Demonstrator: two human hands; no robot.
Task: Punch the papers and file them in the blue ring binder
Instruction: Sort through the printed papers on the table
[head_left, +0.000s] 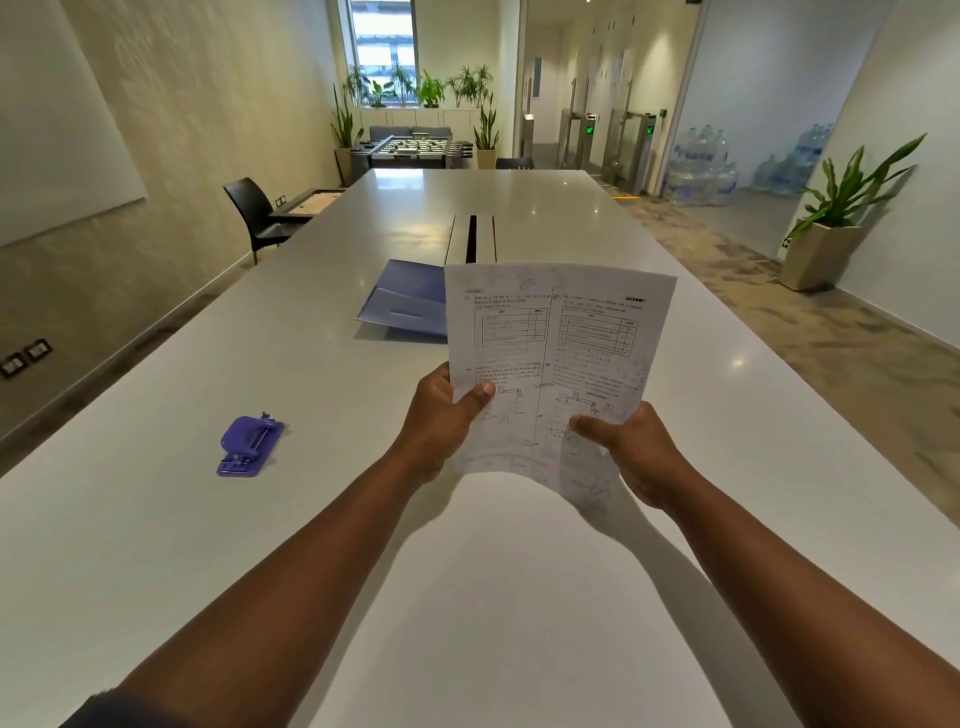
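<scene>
Papers in hand, punch untouched

Both hands hold the papers (550, 358) upright above the desk (156, 519), printed side toward the camera. The left hand (441, 421) grips the left edge with its thumb across the front; the right hand (631, 447) pinches the lower right corner, thumb likewise on the front. How many sheets are in the stack cannot be told.

This looks like the opening step: the sheets are gathered and held, but no punching has been done, judging by the clean left margin. The purple hole punch (249, 447) sits on the desk well to the left of the left hand, apart from everything else. The blue ring binder (405, 304) lies beyond the papers, partly hidden behind them, its cover apparently raised or open.

The next move probably calls for squaring the sheets, carrying them left to the punch and feeding one long edge into its slot, then freeing a hand to press the lever
</scene>
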